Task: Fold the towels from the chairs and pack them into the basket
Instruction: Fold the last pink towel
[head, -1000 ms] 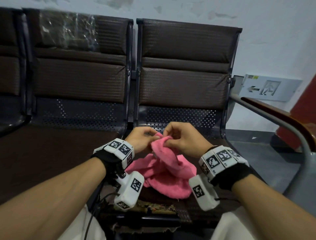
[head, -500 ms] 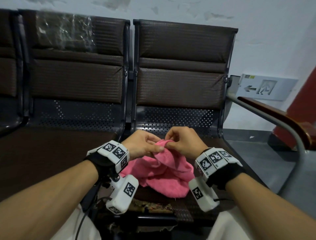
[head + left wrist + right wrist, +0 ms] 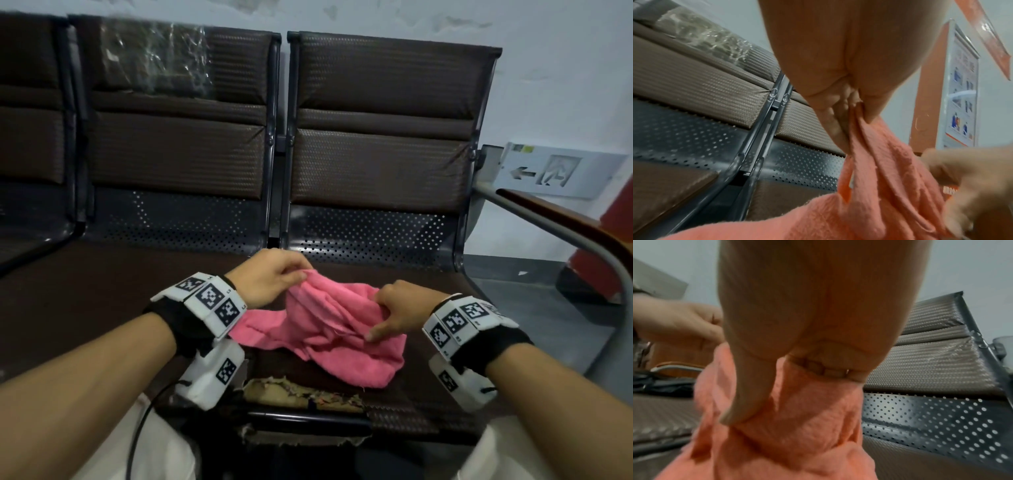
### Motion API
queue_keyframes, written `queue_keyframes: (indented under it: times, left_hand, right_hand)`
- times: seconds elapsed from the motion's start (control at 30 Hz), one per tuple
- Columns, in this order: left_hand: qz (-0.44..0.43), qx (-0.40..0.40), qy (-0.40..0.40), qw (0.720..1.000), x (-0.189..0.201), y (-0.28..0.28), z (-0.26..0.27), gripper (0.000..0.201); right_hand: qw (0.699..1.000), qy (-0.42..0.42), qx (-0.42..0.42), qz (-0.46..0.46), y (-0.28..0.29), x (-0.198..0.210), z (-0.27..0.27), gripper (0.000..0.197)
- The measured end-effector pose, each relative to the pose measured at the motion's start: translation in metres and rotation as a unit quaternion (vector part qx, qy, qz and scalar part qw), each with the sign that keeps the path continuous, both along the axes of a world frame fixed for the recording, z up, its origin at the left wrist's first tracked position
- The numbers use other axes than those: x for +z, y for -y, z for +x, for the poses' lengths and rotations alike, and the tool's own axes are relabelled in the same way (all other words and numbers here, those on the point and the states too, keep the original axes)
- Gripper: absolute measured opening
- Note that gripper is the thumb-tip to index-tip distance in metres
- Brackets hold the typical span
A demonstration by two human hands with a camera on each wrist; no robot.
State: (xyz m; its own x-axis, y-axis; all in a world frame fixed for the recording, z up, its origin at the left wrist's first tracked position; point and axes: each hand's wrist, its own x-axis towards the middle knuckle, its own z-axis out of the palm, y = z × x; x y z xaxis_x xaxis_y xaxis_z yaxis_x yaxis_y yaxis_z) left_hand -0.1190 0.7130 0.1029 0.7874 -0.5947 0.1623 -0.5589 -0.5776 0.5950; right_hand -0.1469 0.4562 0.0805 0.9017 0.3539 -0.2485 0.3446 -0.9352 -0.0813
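Note:
A crumpled pink towel (image 3: pixel 335 339) lies on the brown seat of the right-hand chair (image 3: pixel 428 281), partly lifted between both hands. My left hand (image 3: pixel 274 277) pinches its upper edge at the far left; the left wrist view shows the cloth (image 3: pixel 875 186) clamped between the fingers (image 3: pixel 838 113) and thumb. My right hand (image 3: pixel 397 311) grips a bunch of the towel at the right, thumb stretched down over the folds. In the right wrist view the curled fingers (image 3: pixel 830 368) hold the fabric (image 3: pixel 797 426). No basket is in view.
A row of brown padded chairs with perforated metal backs stands against a pale wall. The left chair's back (image 3: pixel 154 61) carries clear plastic wrap. A metal armrest (image 3: pixel 565 236) rises at the right. The seat's front edge (image 3: pixel 301 397) is torn. White-trousered knees are at the bottom.
The hands, close together on the towel's top a second ago, have drawn apart. The right hand slid right and down along the edge, stretching the cloth wider.

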Motion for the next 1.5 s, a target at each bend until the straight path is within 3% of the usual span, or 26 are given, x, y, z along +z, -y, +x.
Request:
queue_keyframes:
  times: [0.13,0.27,0.37,0.43,0.57,0.7,0.8,0.93,1.1,1.23,1.3,1.5]
  left_hand:
    - [-0.143,0.041,-0.057,0.987,0.004,-0.018,-0.002,0.019]
    - [-0.219,0.125,-0.041,0.967,0.010,-0.038,-0.001,0.028]
    - [-0.200,0.222,0.026,0.954,0.013,-0.060,0.004,0.023]
    - [-0.179,0.250,0.035,0.951,0.013,-0.074,0.005,0.021]
    - [-0.080,0.215,-0.012,0.973,0.006,-0.073,-0.003,0.020]
    - [-0.064,0.169,-0.024,0.983,0.002,-0.049,-0.012,0.023]
    - [-0.065,0.157,-0.024,0.985,-0.001,-0.038,-0.015,0.024]
    - [-0.071,0.176,-0.019,0.982,-0.001,-0.043,-0.011,0.027]
    - [-0.076,0.277,0.006,0.958,0.001,-0.062,0.000,0.022]
    - [-0.071,0.362,0.022,0.929,-0.001,-0.072,0.009,0.019]
    - [-0.061,0.382,0.035,0.921,-0.003,-0.071,0.011,0.019]
    - [-0.040,0.400,0.061,0.914,-0.006,-0.067,0.011,0.021]
  right_hand:
    - [0.999,0.004,-0.024,-0.038,0.007,-0.001,0.002,0.043]
    - [0.994,-0.007,-0.086,-0.068,0.021,0.005,-0.004,0.049]
    - [0.989,-0.047,-0.117,-0.083,0.040,0.005,-0.014,0.024]
    - [0.986,-0.097,-0.133,-0.029,0.046,0.006,-0.020,0.018]
    - [0.993,-0.018,-0.115,0.027,0.026,0.005,-0.021,0.016]
    - [0.991,0.022,-0.099,0.083,-0.012,-0.007,-0.012,0.023]
    - [0.994,0.012,-0.097,0.040,-0.030,-0.020,-0.005,0.031]
    - [0.994,-0.017,-0.100,-0.032,-0.033,-0.036,0.000,0.024]
    - [0.986,-0.014,-0.156,-0.063,-0.009,-0.035,0.005,0.033]
    - [0.967,-0.016,-0.254,-0.001,0.019,-0.027,0.004,0.031]
    - [0.955,0.029,-0.290,0.046,0.025,-0.020,0.003,0.034]
    - [0.928,0.138,-0.304,0.167,0.027,-0.005,-0.009,0.027]
